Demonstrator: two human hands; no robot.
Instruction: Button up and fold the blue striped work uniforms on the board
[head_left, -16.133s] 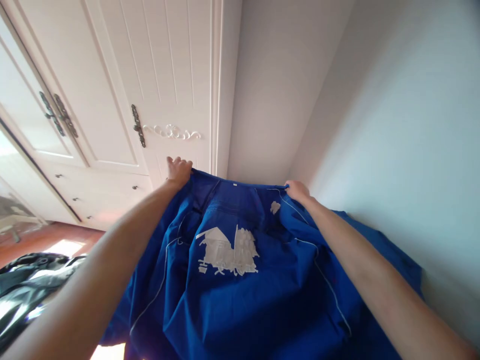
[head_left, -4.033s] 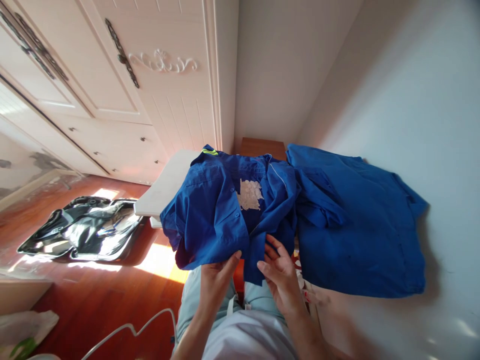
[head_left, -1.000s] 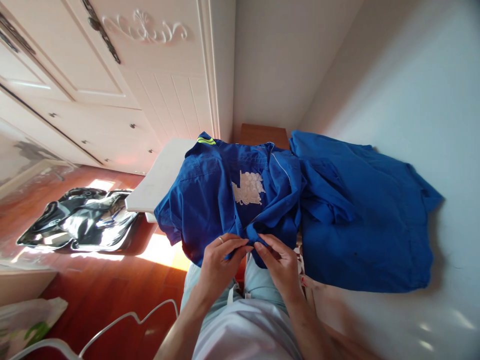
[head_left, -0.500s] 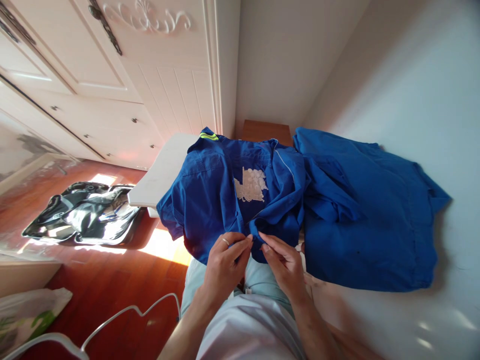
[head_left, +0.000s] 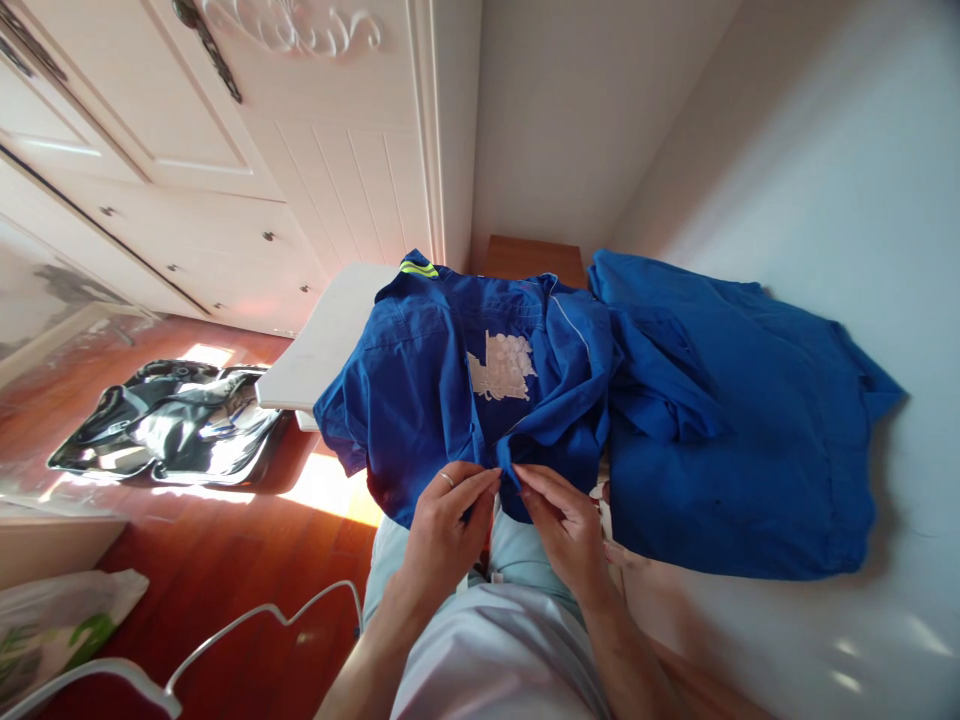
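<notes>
A dark blue jacket (head_left: 409,380) with a yellow-green stripe at one corner lies spread over a white board. Pale patches of print (head_left: 506,365) show in its middle. At the edge of the jacket nearest my body, my left hand (head_left: 450,525), a ring on one finger, pinches the cloth between thumb and fingertips. My right hand (head_left: 564,525) pinches a folded strip of the same edge just to the right. The two sets of fingertips are close together. A lighter blue garment (head_left: 742,430) lies flat to the right, partly under a jacket sleeve.
The white board's end (head_left: 322,335) sticks out at the left. Beyond it an open suitcase (head_left: 180,420) lies on the red wooden floor. A white cabinet (head_left: 337,180) stands behind. A white cable (head_left: 262,612) and a plastic bag (head_left: 67,625) are at lower left.
My hands keep their pinch on the jacket edge, with only a slight shift of the fingers. The jacket and the lighter blue garment lie as before.
</notes>
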